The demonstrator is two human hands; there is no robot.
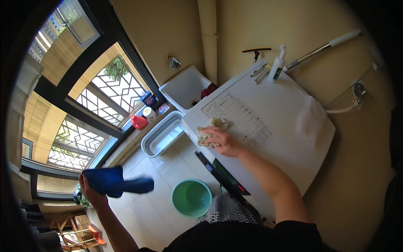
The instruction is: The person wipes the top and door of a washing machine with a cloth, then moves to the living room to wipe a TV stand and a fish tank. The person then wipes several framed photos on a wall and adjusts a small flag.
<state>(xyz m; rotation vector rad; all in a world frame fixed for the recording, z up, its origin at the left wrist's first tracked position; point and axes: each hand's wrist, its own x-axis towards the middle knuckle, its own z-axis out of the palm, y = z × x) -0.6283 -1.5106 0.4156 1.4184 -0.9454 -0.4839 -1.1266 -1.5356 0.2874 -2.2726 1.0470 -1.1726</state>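
Observation:
My right hand (224, 143) presses a crumpled, patterned cloth (204, 138) onto the white top of a washing machine (283, 110), near its front left corner. Printed panels with writing cover part of that top beside the cloth. Out to the left, my left hand (91, 190) grips a dark blue cloth (107, 181) held up above the tiled floor. One end of the blue cloth hangs loose and looks blurred. Below, between my hands, a green plastic basin (192, 198) stands on the floor.
A white pump bottle (277, 67) stands at the machine's back edge. Behind are a utility sink (185, 85) with a dark red cloth (208, 91) and a grey-white folding tub (162, 135). A red bottle (139, 122) sits on the window ledge. A long-handled pole (321, 50) leans at the wall.

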